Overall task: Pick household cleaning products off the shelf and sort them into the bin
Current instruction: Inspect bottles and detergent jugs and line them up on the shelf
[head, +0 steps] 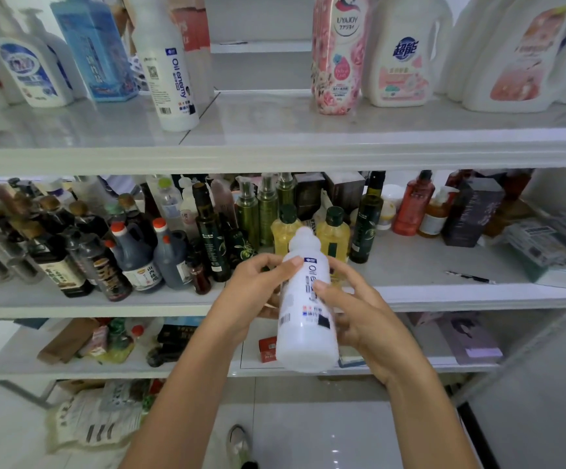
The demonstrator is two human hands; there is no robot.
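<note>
One bottle is in hand and none can be counted as sorted, going by the head view; the white spray-cleaner bottle [307, 306] is off the shelf, held tilted in the air in front of the middle shelf [444, 292], its cap pointing up and away. The left hand [251, 292] grips its upper part, thumb laid on the shoulder by the label; the right hand [362, 316] grips lower down, thumb across the print and fingers wrapped behind. I judge this the carrying stage of one pick, with the drop into the bin not yet done.

Much is left: on the top shelf [274, 143] stand a matching white bottle [173, 79], a pink floral bottle [339, 52], a white detergent jug [406, 52], a blue carton-shaped bottle [95, 45] and more jugs at both ends; the middle shelf carries dark sauce bottles [139, 258] and oil bottles [332, 231], which look like kitchen goods and no part of this job.

Nowhere in the view is the bin, so its contents and place are unknown; the top-shelf bottles are cut off at the neck by the frame; the fingers behind the held bottle are hidden; the lower shelves are blurred and cluttered, and their packets are hard to name.
</note>
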